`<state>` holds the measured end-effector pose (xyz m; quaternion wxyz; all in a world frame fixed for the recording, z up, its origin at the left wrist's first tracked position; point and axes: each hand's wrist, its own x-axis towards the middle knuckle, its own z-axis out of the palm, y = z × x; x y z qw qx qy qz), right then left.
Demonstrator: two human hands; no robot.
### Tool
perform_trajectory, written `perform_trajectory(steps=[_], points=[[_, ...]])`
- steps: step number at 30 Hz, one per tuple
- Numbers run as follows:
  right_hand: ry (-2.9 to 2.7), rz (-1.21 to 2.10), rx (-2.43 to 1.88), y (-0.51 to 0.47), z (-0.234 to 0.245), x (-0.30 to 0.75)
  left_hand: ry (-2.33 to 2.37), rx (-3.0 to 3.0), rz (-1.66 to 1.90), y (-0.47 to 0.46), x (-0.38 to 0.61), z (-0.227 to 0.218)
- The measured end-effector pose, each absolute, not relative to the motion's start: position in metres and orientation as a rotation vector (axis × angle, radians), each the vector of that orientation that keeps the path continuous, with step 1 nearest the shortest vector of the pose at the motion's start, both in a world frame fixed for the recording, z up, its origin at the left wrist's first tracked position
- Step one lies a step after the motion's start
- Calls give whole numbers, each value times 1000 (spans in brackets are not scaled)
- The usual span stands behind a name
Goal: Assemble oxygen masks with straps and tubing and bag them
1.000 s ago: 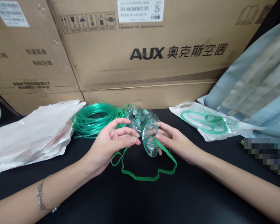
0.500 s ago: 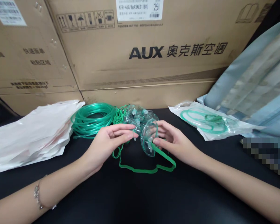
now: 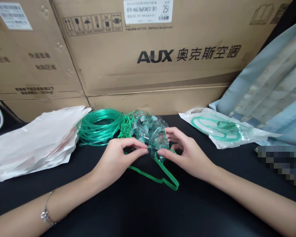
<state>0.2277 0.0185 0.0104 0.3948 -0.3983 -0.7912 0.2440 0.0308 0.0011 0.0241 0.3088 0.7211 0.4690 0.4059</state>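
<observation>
A clear green-tinted oxygen mask (image 3: 158,140) stands tilted over the black table, held at its right side by my right hand (image 3: 181,148), thumb in front and fingers behind. From the mask a green elastic strap (image 3: 166,173) loops down toward me, then runs left behind my left hand (image 3: 124,154). My left thumb and forefinger are pinched together at the mask's left edge, with a sliver of the strap seeming to show at their tips. Just behind lies a pile of similar clear masks (image 3: 146,123), with bunched green straps (image 3: 127,123) at its left.
A coil of green tubing (image 3: 100,126) lies left of the masks, beside a stack of white pouches (image 3: 37,141). At the right is a clear bag (image 3: 212,126) with green tubing inside. Large cardboard boxes (image 3: 148,75) stand behind; light-blue fabric (image 3: 268,89) hangs at the right.
My left hand has moved right and slightly down to the mask's edge, and its fingertips have closed. The strap's loop has shifted left and lower. My right hand keeps hold of the mask.
</observation>
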Motion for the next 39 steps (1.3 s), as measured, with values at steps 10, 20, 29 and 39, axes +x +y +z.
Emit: perform_trajectory(steps=[10, 20, 29, 39], points=[[-2188, 200, -912, 10, 12, 227, 1214, 1760, 1049, 3, 35, 16], [-2133, 549, -921, 8, 13, 227, 868, 1676, 787, 9, 28, 14], [-2084, 824, -936, 7, 15, 223, 856, 1922, 760, 8, 27, 19], [-2212, 768, -858, 3, 15, 222, 969, 2386, 801, 12, 24, 19]])
